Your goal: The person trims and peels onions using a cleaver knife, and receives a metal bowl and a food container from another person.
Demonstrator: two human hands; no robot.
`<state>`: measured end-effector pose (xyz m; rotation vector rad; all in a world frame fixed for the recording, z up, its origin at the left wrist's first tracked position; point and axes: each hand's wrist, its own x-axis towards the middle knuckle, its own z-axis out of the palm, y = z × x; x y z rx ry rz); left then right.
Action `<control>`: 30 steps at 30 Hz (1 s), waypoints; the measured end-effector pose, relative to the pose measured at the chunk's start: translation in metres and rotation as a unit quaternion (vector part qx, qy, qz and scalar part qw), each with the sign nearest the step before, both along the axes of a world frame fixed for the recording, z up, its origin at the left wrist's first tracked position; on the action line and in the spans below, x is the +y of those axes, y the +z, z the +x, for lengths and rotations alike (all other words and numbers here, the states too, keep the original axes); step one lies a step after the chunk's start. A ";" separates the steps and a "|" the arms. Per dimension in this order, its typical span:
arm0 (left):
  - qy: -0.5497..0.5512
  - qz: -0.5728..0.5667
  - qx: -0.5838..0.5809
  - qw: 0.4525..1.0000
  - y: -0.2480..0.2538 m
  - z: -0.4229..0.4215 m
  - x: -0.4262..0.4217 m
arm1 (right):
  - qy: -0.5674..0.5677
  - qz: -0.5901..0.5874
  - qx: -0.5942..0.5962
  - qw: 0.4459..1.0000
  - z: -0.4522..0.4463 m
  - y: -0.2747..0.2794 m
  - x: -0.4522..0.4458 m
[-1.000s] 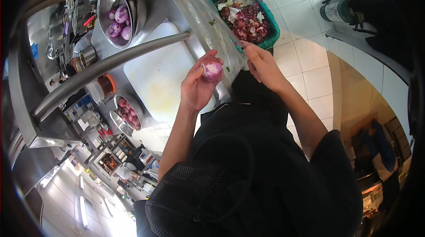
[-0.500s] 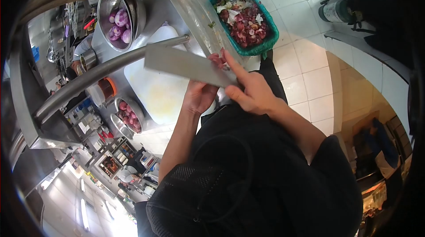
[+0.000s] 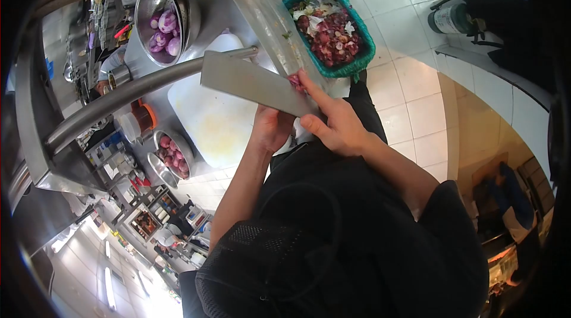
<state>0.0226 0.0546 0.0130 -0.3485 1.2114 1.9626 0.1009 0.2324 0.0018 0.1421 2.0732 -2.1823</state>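
Note:
My right hand (image 3: 336,122) is closed on a broad-bladed knife (image 3: 253,83), its blade pointing left over the white cutting board (image 3: 205,116). Under the blade is my left hand (image 3: 270,128), mostly covered, with fingers curled. The onion seen in it earlier is hidden behind the blade. Reddish onion skin (image 3: 296,82) shows at the blade's far edge, beside my right index finger. Peeled purple onions (image 3: 166,21) sit in a metal colander (image 3: 143,21). Another metal bowl (image 3: 189,154) holds several reddish onions (image 3: 172,157).
A green-lined bin (image 3: 370,50) of onion peelings stands on the tiled floor beyond the counter edge. A metal rail (image 3: 137,89) crosses above the counter. An orange-rimmed container (image 3: 141,119) stands at left. A fire extinguisher (image 3: 449,19) is at upper right.
My right hand has come back from the bin side and brought the knife across my left hand, covering the onion. Over the last half second, the hands and knife have barely shifted.

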 end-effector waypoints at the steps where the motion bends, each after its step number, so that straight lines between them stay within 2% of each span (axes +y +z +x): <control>1: -0.001 -0.036 0.036 0.999 0.002 -0.001 0.004 | 0.000 0.000 -0.002 1.000 0.001 -0.011 -0.008; 3: -0.022 -0.041 0.034 0.998 0.004 -0.004 0.004 | -0.123 -0.112 0.084 0.983 -0.001 -0.037 -0.027; 4: -0.044 -0.048 0.032 0.997 0.004 -0.006 0.003 | -0.123 -0.112 0.083 0.983 -0.003 -0.032 -0.016; 5: -0.044 -0.049 0.031 0.997 0.003 -0.006 0.003 | -0.067 -0.227 -0.029 0.971 -0.003 -0.024 0.003; 6: -0.049 -0.050 0.028 0.997 0.002 -0.007 0.004 | -0.008 -0.334 -0.140 0.932 -0.005 -0.020 0.015; 7: -0.054 -0.051 0.025 0.997 0.001 -0.008 0.005 | -0.007 -0.334 -0.140 0.932 -0.006 -0.022 0.019; 11: -0.068 -0.057 0.026 0.996 0.001 -0.011 0.004 | -0.086 -0.295 -0.191 0.932 -0.009 -0.036 0.027; 13: -0.070 -0.058 0.024 0.996 0.001 -0.012 0.008 | -0.068 -0.180 -0.118 0.974 -0.010 -0.024 0.025; 15: -0.069 -0.059 0.021 0.996 -0.001 -0.009 0.006 | -0.051 -0.167 -0.077 0.982 -0.004 -0.020 0.020; 17: -0.025 -0.026 -0.009 0.999 -0.014 -0.004 -0.005 | 0.013 0.012 -0.039 0.999 -0.001 0.001 0.021; 18: -0.003 -0.010 -0.024 1.000 -0.013 -0.003 -0.006 | 0.015 0.041 -0.027 0.999 0.000 0.001 0.015; 21: -0.020 -0.001 -0.035 0.999 -0.007 0.000 -0.008 | 0.021 0.086 -0.022 0.996 -0.004 0.007 0.010; 28: -0.013 -0.005 -0.032 0.999 -0.018 0.000 -0.014 | 0.052 0.076 -0.057 0.994 -0.004 0.003 0.012; 30: -0.005 -0.040 0.019 0.999 -0.017 0.000 -0.007 | 0.004 0.064 0.014 0.998 0.000 -0.015 0.006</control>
